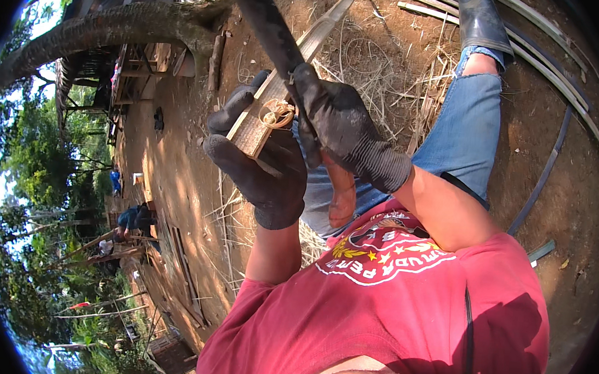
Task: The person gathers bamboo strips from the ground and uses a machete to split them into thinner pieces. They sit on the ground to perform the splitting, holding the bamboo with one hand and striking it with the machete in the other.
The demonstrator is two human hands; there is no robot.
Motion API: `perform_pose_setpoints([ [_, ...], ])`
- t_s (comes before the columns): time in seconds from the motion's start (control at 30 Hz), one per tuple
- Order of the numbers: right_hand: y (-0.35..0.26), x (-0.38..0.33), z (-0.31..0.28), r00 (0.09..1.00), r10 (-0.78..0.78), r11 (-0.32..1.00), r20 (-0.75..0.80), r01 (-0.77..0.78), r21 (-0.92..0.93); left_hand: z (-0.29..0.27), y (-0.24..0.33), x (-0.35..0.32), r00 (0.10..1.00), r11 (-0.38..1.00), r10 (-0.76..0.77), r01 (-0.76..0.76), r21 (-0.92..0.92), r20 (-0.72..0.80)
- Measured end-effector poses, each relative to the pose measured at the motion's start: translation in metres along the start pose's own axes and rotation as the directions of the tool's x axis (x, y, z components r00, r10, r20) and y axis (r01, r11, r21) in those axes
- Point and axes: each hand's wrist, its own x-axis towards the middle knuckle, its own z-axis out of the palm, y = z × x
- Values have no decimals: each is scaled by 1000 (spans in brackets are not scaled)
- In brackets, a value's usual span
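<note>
In my gloved left hand (263,167), with the fingers closed round it, is a split bamboo strip (251,133). It slants up and away from me, its cut end close to my left fingers. My right hand (356,125), also in a dark glove, grips a machete near the base of its blade. The dark machete blade (266,21) crosses over the strip, and the brown wooden handle (341,193) sticks out below my right hand. A thin curled shaving (277,114) sits on the strip between my hands. The blade hides part of the strip.
Loose fibres and shavings (370,67) litter the dirt beyond my hands. Long split strips (557,76) lie at the far right, past my booted leg (481,26). At left are a tree trunk (116,25), wooden poles and another person (137,219) farther off.
</note>
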Motion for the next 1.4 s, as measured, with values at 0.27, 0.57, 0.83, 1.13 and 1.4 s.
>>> perform_pose_setpoints([
  [0.27, 12, -19, 18, 980, -198, 972, 21, 199, -126, -9, 7, -8, 978, 948, -200, 175, -267, -67],
  [0.57, 5, -21, 28, 962, -270, 961, 44, 272, -49, -16, 7, 0, 944, 819, -317, 227, -527, -86],
  [0.83, 12, -19, 36, 831, -536, 781, 148, 554, -289, -29, 4, 9, 992, 935, -126, 109, -337, -29],
  [1.13, -6, 41, 4, 980, 68, 978, -188, -29, 205, -1, 8, 9, 995, 1000, -5, 3, -14, -98],
  [1.4, -15, -5, 22, 997, -28, 999, 66, 30, -24, -5, 7, 4, 990, 1000, -10, 9, -10, -144],
])
